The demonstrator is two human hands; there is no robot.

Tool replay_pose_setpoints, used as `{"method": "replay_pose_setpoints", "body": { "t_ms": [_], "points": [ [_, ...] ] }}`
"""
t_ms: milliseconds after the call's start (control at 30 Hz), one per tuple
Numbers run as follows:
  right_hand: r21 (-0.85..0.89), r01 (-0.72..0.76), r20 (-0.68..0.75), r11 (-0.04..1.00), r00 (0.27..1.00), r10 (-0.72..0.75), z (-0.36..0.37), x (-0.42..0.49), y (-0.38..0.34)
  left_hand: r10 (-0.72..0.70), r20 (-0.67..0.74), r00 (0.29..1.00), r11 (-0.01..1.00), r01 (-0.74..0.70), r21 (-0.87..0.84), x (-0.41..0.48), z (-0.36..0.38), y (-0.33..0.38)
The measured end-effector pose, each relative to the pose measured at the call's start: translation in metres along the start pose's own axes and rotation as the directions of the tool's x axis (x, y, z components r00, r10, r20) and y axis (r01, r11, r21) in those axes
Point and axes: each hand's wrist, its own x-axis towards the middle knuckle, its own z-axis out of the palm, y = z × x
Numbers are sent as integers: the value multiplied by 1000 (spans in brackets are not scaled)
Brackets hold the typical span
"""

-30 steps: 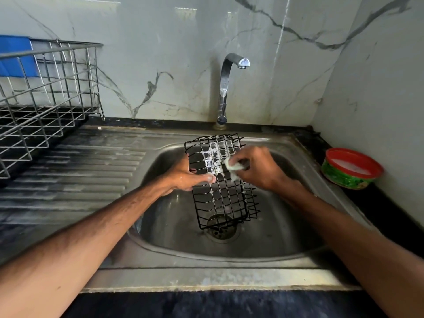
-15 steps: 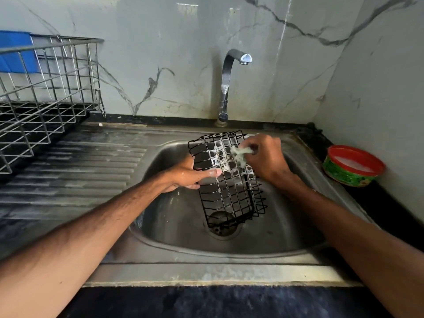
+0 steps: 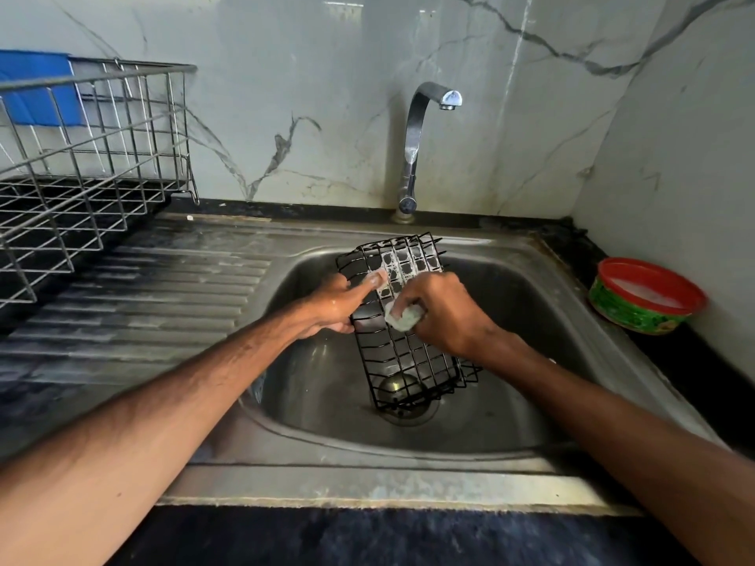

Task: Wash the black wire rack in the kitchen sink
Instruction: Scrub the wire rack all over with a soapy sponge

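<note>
Centrally, left grip [image 3: 331, 309] on rack [image 3: 408, 361] edge

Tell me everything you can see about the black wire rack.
The rack is a black wire grid with raised edges, soap foam on its upper part. It stands tilted in the sink, lower end over the drain. The left hand holds its left edge; the right hand presses a sponge on it.

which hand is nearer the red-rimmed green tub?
Right. The right hand, holding a sponge on the black wire rack, is left of the tub; the left hand grips the rack's left edge, farther away.
</note>
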Motion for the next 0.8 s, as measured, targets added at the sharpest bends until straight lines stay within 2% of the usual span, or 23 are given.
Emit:
{"method": "replay_pose_setpoints", "body": {
  "t_ms": [67,200,367,500,633,800],
  "points": [
    [18,3,19,1000,1000,-4,-4,2,2,16,24,1000,1000,-16,2,0,-1,0],
    [133,-86,-119,987,988,102,-16,4,13,54,-12,998,999,-54,-9,1,2,0],
    [75,-223,-262,972,936,235,-32,8,36,68,-8,998,998,-68,8,5,2,-3],
    [39,-203,-214,979,955,206,-26,5,33,81,-22,996,995,-79,64,1,1,-2],
    [58,-117,-151,991,981,124,-6,2,3,119,-64,991,985,-109,135,-4,4,0],
    [-22,42,71,999,997,-40,18,-1,-20,212,-89,973,951,-184,248,-7,0,0]
  ]
}}
